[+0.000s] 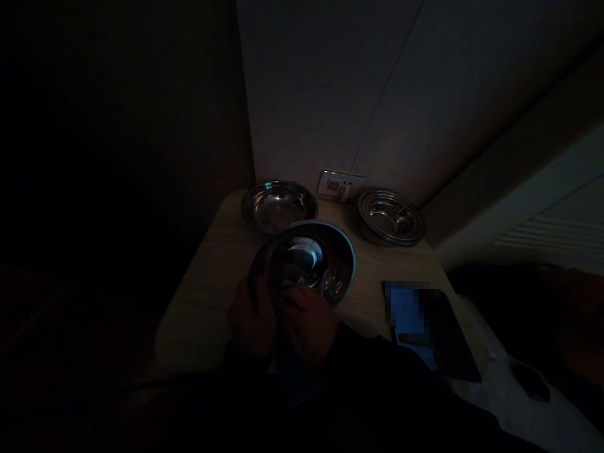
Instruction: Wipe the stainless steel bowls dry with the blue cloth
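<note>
Screen: we have a black flat device (455, 343) on the table's right, its blue-lit display pixelated, any writing unreadable.
Socket: white rectangular wall plate (323, 184) with a reddish switch, a plug (345, 192) in; markings too dim to read.
Bowl: deep round shiny steel bowl (348, 251), mid-table, right before the person.
Left hand: here it is, left hand (252, 319) gripping the bowl's near-left rim.
Right hand: right hand (309, 321) curled at the near rim; whether it grips anything, cannot tell.
Behind: shallow round steel dish (278, 211) left, stacked compartmented steel plates (391, 217) right.
Underneath: pale wood-grain table (198, 314).
</note>
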Demonstrator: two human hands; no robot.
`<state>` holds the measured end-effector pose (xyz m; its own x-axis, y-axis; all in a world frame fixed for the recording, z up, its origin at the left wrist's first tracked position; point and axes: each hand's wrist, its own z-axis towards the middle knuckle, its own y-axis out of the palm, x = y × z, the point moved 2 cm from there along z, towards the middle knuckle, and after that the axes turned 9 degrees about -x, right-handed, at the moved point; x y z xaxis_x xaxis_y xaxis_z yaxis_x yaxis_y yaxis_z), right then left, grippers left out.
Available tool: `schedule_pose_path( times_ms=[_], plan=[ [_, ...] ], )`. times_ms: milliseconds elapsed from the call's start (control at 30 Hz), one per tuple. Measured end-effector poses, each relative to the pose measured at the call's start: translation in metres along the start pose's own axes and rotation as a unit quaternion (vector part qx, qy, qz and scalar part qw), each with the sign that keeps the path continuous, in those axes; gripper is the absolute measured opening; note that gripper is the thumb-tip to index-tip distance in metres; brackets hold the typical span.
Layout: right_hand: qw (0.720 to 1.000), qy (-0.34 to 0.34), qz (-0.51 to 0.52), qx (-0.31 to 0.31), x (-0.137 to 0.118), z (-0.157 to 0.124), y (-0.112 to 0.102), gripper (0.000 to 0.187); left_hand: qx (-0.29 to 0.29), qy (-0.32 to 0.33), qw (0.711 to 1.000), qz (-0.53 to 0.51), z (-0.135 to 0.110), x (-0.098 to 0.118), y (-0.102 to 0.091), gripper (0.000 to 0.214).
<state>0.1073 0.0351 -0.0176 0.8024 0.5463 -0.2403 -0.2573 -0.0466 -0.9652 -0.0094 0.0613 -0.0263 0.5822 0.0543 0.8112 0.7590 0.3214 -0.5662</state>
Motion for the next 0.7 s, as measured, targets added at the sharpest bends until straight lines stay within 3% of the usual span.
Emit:
schedule_pose_path(
  times_ms=[200, 267, 467, 500, 600, 700],
  plan=[
    [0.978, -0.076, -0.175, -0.081, 0.045, -0.039, -0.029, 0.020, -0.005, 0.047, 0.999, -0.008, -0.001, 0.003, 0.003, 0.024],
    [0.977, -0.079, -0.188, -0.065, 0.044, -0.042, -0.030, 0.017, -0.006, 0.041, 0.999, -0.010, -0.002, 0.004, 0.005, 0.025],
    [0.995, 0.013, -0.078, 0.063, -0.005, -0.012, 0.005, 0.015, -0.012, -0.039, 0.999, 0.006, 0.003, 0.003, 0.000, 0.026],
    [0.995, -0.005, -0.073, 0.070, -0.006, -0.012, 0.005, 0.015, -0.013, -0.052, 0.998, 0.010, 0.005, 0.002, -0.001, 0.027],
    [0.987, -0.096, -0.100, 0.077, 0.011, -0.028, -0.012, 0.017, -0.012, -0.041, 0.999, 0.003, 0.006, 0.003, -0.003, 0.026],
    [0.983, -0.118, -0.133, 0.050, 0.034, -0.046, -0.030, 0.023, -0.009, -0.001, 1.000, -0.004, 0.003, 0.005, 0.000, 0.025]
  ],
)
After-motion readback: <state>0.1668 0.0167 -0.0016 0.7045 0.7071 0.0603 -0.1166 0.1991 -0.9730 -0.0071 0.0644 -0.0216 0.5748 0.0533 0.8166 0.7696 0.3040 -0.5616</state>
